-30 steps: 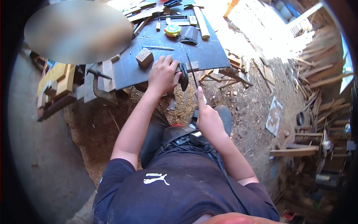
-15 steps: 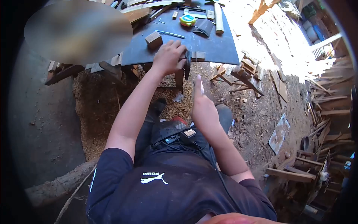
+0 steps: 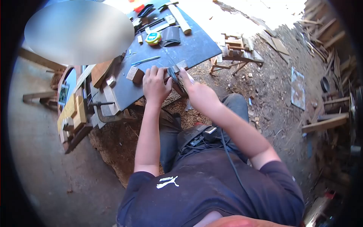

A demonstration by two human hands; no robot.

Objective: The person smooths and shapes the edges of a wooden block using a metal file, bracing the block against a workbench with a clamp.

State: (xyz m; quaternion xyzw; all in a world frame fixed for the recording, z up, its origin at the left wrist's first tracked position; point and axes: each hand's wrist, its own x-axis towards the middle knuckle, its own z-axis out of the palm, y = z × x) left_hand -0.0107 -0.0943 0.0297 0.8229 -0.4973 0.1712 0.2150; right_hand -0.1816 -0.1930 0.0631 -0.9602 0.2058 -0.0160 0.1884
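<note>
My left hand (image 3: 154,84) is at the front edge of the dark table, fingers curled over a brown piece of wood (image 3: 166,76) that it mostly hides. Right beside its thumb stands a black curved object (image 3: 173,74), perhaps a clamp. My right hand (image 3: 202,94) is closed round the light handle (image 3: 191,78) of a thin-bladed tool, saw-like, its index finger stretched along the top. The narrow blade runs over the edge between the black object and a small wood block (image 3: 182,64). Another wooden block (image 3: 135,75) sits left of my left hand.
On the table (image 3: 200,45) lie a blue pen (image 3: 146,60), a tape measure (image 3: 153,38), dark sandpaper-like sheet (image 3: 171,36) and a hammer (image 3: 179,19). A G-clamp (image 3: 101,111) grips the left side. A small wooden stand (image 3: 234,47) is on the littered ground.
The view has turned, so the table now slants and more of its left side shows. My right hand has moved up and closer to the table edge; the left keeps its hold.
</note>
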